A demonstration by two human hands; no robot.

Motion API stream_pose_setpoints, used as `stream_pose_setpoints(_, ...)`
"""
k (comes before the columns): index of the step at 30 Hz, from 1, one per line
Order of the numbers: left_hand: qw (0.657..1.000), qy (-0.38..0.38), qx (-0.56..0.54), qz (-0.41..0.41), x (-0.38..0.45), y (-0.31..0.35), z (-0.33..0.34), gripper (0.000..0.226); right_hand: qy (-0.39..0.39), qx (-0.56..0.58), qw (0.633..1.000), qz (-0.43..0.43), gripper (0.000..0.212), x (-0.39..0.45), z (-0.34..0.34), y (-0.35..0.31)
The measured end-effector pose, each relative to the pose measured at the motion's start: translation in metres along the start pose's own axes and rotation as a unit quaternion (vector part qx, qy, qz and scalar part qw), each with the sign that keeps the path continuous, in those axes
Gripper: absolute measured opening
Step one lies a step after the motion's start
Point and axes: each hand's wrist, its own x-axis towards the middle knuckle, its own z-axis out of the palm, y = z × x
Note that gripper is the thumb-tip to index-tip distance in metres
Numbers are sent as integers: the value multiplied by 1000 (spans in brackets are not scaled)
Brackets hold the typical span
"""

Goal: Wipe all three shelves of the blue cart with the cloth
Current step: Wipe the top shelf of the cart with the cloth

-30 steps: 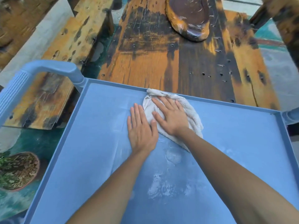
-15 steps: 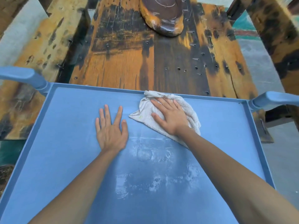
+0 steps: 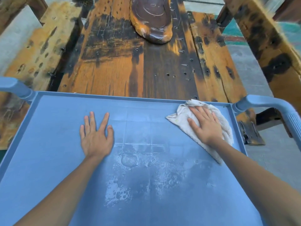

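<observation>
The blue cart's top shelf [image 3: 57,144] fills the lower view, with wet soapy smears across its middle. A crumpled white cloth [image 3: 180,116] lies at the shelf's far right corner. My right hand [image 3: 205,126] presses flat on the cloth with straight fingers. My left hand [image 3: 96,136] rests flat on the bare shelf left of centre, fingers spread, holding nothing. The two lower shelves are hidden beneath the top one.
A worn wooden table [image 3: 130,62] stands just beyond the cart, with a brown carved wooden bowl [image 3: 153,18] on it. Wooden benches flank it left [image 3: 40,46] and right [image 3: 268,46]. The cart's blue handles [image 3: 276,108] stick out at both far corners.
My right hand has slid the cloth to the right along the far rim into the right corner. My left hand stays flat on the shelf; the view has shifted.
</observation>
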Motion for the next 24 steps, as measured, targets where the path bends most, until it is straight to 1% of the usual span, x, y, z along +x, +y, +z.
stream_pose_setpoints(3, 1000, 1, -4, -4, -1, 0, 1, 58, 15, 21, 997, 69, 60, -9, -10, 34)
stream_pose_setpoints(5, 1000, 3, -6, -6, -2, 2, 2, 58, 16, 34, 996, 85, 62, -11, -12, 42)
stream_pose_setpoints(8, 1000, 5, -7, -10, -2, 2, 3, 59, 14, 32, 995, 97, 60, -12, -10, 38)
stream_pose_setpoints(13, 1000, -1, -5, -18, -2, 5, 3, 61, 42, 38, 990, 128, 60, -25, -4, 36)
stream_pose_setpoints(20, 1000, -15, 5, -20, -3, 8, 3, 60, 45, 47, 975, 211, 62, -73, 5, 18)
stream_pose_setpoints(24, 999, -31, 2, -15, -3, 9, 0, 60, 60, 39, 968, 240, 62, -103, 13, 9)
